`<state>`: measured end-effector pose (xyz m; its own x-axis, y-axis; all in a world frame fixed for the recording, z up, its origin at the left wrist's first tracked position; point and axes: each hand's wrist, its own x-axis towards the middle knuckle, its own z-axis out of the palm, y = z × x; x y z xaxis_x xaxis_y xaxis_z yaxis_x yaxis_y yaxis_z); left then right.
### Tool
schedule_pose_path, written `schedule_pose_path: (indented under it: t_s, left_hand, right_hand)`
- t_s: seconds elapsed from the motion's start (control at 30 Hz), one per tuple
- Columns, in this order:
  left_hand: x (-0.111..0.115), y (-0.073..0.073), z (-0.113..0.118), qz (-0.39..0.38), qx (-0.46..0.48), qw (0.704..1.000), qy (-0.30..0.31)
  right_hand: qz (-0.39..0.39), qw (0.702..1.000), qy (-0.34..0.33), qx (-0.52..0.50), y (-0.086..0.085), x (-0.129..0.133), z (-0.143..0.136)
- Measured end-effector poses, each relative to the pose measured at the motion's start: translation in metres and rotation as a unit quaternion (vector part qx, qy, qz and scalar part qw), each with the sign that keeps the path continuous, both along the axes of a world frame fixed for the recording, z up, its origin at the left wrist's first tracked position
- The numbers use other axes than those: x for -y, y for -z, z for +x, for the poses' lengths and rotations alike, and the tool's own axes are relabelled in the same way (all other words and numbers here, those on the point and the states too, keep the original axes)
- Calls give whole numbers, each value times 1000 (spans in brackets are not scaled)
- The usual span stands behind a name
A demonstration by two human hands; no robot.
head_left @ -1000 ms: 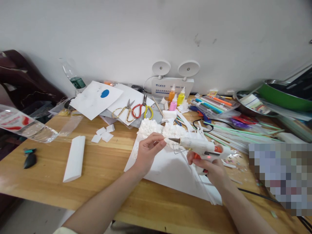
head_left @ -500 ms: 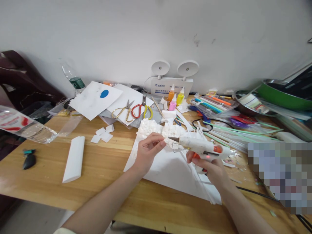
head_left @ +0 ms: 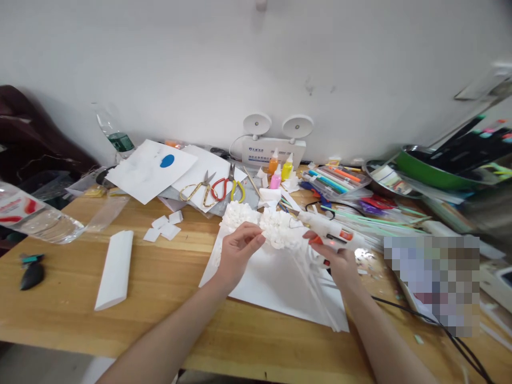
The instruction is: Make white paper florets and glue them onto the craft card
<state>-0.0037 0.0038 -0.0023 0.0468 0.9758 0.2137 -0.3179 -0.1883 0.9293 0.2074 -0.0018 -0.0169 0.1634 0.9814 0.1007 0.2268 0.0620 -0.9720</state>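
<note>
My right hand [head_left: 343, 262] is wrapped around the handle of a white hot glue gun [head_left: 347, 236] with an orange trigger; its nozzle end is pale and blurred against the white behind it. My left hand [head_left: 239, 255] is closed in a pinch, a small white piece [head_left: 263, 233] just showing at the fingertips. Beyond both hands lie clusters of ruffled white paper flowers [head_left: 278, 221]. They rest at the top of a white sheet [head_left: 260, 290], which runs beneath my hands. Thin white strips [head_left: 320, 304] cross the sheet's right side.
Small white paper squares [head_left: 168, 231] and a folded white paper piece [head_left: 115, 269] lie to the left. Gold-handled scissors [head_left: 196, 191], red-and-yellow pliers [head_left: 229, 186] and paint bottles [head_left: 275, 178] stand or lie farther back. Black cables [head_left: 408, 306] run along the right.
The glue gun has drawn back to the right, its nozzle now away from my left fingertips. My left hand keeps its pinch. The view has shifted slightly.
</note>
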Motion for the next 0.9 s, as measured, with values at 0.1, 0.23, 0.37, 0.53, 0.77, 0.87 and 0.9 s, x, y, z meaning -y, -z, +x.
schedule_pose_path:
  t_s: [0.1,0.23,0.37,0.53,0.77,0.87,0.9]
  left_hand:
    - [-1,-1,-2,0,7,1000,-15]
    - [-1,-3,-3,1,7,1000,-24]
    - [-1,-5,-5,8,0,1000,-22]
    - [-1,-5,-6,14,-11,999,-41]
    - [-4,-6,-7,12,-21,998,-56]
    - [-9,-6,-9,6,-10,996,-85]
    - [-11,-6,-10,-2,-7,996,-92]
  right_hand:
    - [25,993,114,15,1,-17,11]
    - [-5,968,164,192,3,-49,27]
    - [-16,948,163,273,10,-78,33]
    - [-29,922,180,341,25,-95,34]
    - [-26,906,213,365,26,-87,31]
    - [-5,904,238,355,20,-71,29]
    - [15,905,256,339,18,-64,29]
